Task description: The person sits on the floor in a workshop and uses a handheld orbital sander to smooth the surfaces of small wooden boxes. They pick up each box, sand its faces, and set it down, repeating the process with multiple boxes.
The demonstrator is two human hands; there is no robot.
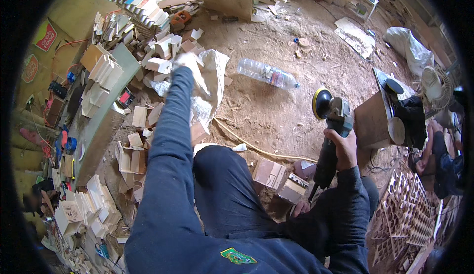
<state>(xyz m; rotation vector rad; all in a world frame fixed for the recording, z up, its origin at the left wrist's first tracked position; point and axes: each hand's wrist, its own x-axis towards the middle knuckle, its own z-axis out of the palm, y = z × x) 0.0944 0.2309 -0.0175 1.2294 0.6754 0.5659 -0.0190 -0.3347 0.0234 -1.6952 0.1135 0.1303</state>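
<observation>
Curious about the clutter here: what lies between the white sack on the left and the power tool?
In the head view, a clear plastic bottle lies on the dusty ground between that sack and the power tool in the right hand.

Brown dirt floor: clear plastic bottle — lying sideways
Right: round white caged fan — near crumpled white sack

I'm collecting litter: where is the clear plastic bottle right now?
In the head view's upper middle, the clear plastic bottle lies on the floor, right of the crumpled white sheet and up-left of the power tool in the right hand.
</observation>
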